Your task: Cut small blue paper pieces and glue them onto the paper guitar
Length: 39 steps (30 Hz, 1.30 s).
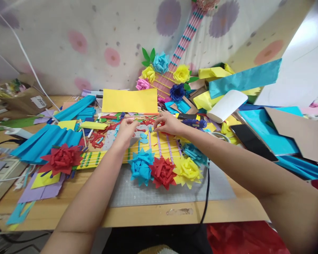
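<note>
A yellow paper guitar [159, 145] lies flat in front of me, with purple strips, pale strings and a neck reaching left. A blue flower [141, 166], a red flower [163, 172] and a yellow flower [188, 171] line its near edge. My left hand [127, 130] is over the guitar's far side, fingertips pinched; what they hold, if anything, is too small to tell. Facing it, my right hand [168, 122] is also pinched, its contents unclear. Small light-blue paper pieces [143, 137] lie on the guitar just below and between both hands.
A grey cutting mat [169, 195] lies under the guitar. Behind it are red paper scraps, a yellow sheet [129, 100] and a blue glue gun [194, 123]. A phone [254, 142] lies at right. A pink paper guitar [161, 86] leans on the back curtain.
</note>
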Each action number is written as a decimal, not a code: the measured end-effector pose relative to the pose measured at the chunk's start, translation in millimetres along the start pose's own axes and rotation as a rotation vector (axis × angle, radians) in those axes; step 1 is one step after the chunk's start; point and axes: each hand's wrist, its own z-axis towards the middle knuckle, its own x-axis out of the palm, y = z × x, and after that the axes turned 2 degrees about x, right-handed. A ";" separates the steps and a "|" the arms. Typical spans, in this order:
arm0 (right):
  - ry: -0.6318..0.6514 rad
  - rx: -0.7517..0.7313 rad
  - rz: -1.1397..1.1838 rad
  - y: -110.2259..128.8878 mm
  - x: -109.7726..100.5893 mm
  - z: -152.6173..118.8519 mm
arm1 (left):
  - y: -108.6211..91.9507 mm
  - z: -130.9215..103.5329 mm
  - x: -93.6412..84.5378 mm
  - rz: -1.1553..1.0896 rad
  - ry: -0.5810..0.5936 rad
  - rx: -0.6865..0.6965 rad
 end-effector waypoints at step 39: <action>0.020 0.081 -0.187 13.7 10.2 1.6 | 11.1 -8.3 4.0 0.677 0.308 0.349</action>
